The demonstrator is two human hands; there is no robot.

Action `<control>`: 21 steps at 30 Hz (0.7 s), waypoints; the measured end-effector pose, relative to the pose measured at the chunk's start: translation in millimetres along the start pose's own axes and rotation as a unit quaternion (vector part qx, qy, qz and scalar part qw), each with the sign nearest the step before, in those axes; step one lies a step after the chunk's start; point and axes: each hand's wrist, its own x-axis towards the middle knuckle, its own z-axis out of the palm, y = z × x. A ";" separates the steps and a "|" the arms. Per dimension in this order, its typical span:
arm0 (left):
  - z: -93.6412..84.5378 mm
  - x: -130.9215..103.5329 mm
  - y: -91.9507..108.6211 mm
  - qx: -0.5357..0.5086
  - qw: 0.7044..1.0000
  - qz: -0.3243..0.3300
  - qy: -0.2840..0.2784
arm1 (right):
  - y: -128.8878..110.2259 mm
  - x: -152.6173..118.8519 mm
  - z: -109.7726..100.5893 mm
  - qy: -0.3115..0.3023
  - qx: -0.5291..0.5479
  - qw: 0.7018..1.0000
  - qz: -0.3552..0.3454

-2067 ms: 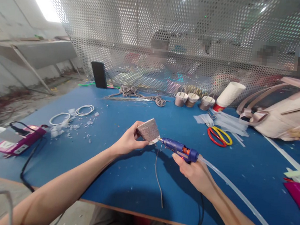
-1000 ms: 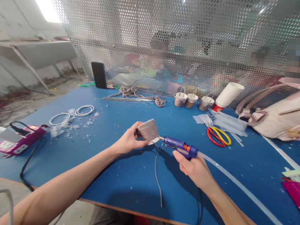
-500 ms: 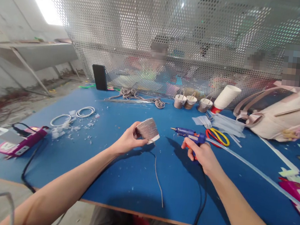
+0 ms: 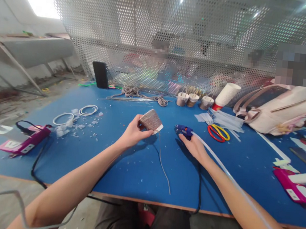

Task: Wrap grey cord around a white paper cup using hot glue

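My left hand (image 4: 135, 132) grips a small paper cup (image 4: 151, 121) wound with grey-brown cord, a white rim showing at its lower right. From the cup a loose tail of cord (image 4: 163, 168) hangs down toward the table's front edge. To the right, my right hand (image 4: 193, 146) is closed on a blue hot glue gun (image 4: 183, 129), whose nozzle is hard to make out. A long clear glue stick (image 4: 219, 163) trails from the gun back over my right forearm. The gun's black cable runs down over the table edge.
On the blue table (image 4: 125, 170) lie white rings (image 4: 88, 110), glue scraps, cord bundles (image 4: 130, 91) and red and yellow rings (image 4: 216, 133). Cord-wrapped cups (image 4: 182, 99), stacked cups (image 4: 227, 95), a phone (image 4: 100, 75) and a bag (image 4: 281, 111) stand at the back. Pink power strips (image 4: 26, 139) flank both sides.
My right hand has moved left with the glue gun, and the gun has turned so its back end faces me more. My left hand still holds the cup nearly in place.
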 end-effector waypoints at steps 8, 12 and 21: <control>2.5 2.1 2.6 0.071 0.997 0.009 0.034 | 2.4 -41.8 -26.7 0.108 0.042 0.990 0.081; 3.1 4.2 3.0 0.107 0.992 0.019 0.066 | -27.8 -69.7 -26.1 0.068 0.115 0.989 0.061; 4.1 7.6 -8.0 0.149 0.984 0.055 0.085 | -85.4 -9.2 45.4 -0.012 0.341 0.935 0.098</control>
